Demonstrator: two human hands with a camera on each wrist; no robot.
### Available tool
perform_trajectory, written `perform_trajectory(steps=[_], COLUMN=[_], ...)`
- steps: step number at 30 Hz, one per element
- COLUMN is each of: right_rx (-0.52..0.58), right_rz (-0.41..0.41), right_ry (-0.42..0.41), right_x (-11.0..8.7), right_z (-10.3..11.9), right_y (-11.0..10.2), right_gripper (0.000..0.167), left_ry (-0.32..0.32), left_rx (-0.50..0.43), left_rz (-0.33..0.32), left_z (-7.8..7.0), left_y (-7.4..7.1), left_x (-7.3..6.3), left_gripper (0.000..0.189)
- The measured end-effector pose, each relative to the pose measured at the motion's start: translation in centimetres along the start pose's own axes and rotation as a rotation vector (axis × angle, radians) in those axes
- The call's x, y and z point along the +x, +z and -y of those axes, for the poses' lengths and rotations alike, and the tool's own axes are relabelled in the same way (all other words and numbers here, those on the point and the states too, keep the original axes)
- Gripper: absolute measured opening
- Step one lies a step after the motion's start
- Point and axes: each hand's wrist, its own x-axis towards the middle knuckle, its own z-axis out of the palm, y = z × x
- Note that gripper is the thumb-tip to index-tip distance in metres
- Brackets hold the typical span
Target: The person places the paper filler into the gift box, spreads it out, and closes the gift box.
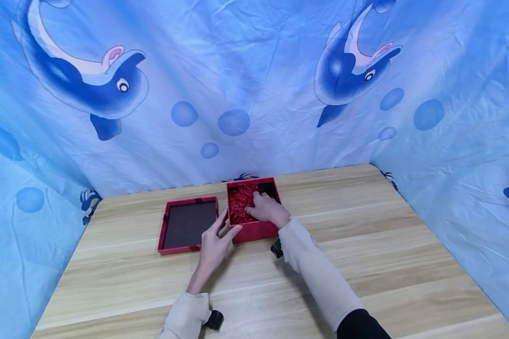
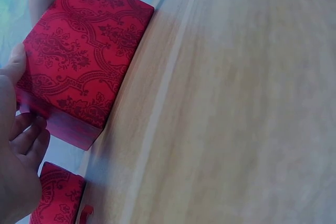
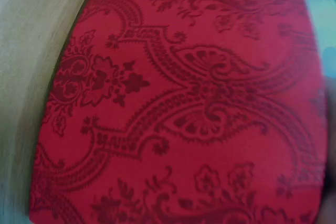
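A red box [image 1: 254, 231] with a dark floral pattern stands without its lid near the table's back edge. Red shredded paper [image 1: 240, 202] fills much of it, with dark patches at two corners. My left hand [image 1: 214, 244] holds the box's front left corner, thumb at the front and fingers along the side. Inside the box, my right hand [image 1: 266, 207] rests over the shredded paper with thumb and fingers apart; its fingertips are partly hidden. The right wrist view is filled by the box's patterned wall [image 3: 210, 87].
To the left of the box lies its lid [image 1: 180, 250], inner dark side up. The wood-grain table [image 1: 365, 245] runs back to a blue dolphin-print curtain [image 1: 254, 70]. Small black devices [image 1: 215, 320] are worn at both wrists.
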Motion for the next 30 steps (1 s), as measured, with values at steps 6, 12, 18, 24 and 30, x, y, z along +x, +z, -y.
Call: perform_trajectory(steps=[6,12,18,24,30], right_rx=[-0.005,-0.073,-0.184,-0.065,-0.121], right_rz=[0.03,-0.093,-0.174,0.041,0.225], right_ry=[0.03,-0.022,-0.168,-0.239,-0.183], right_x=[0.3,-1.2,-1.7,0.0,1.3], right_z=[0.3,1.0,1.6,0.7,0.0], right_y=[0.2,-0.1,-0.2,0.2,-0.3], right_gripper=[0.072,0.071,0.073,0.072,0.07], left_ry=[0.007,-0.001,-0.01,-0.023,-0.019], left_rx=[0.008,0.009,0.027,0.025,0.019], left_rz=[-0.011,-0.006,-0.019,-0.018,-0.012], left_z=[-0.1,-0.1,-0.1,0.0,-0.1], left_y=[-0.1,-0.1,-0.2,-0.2,0.0], left_x=[0.1,0.0,-0.1,-0.2,0.0], left_gripper=[0.069,0.068,0.069,0.068,0.068])
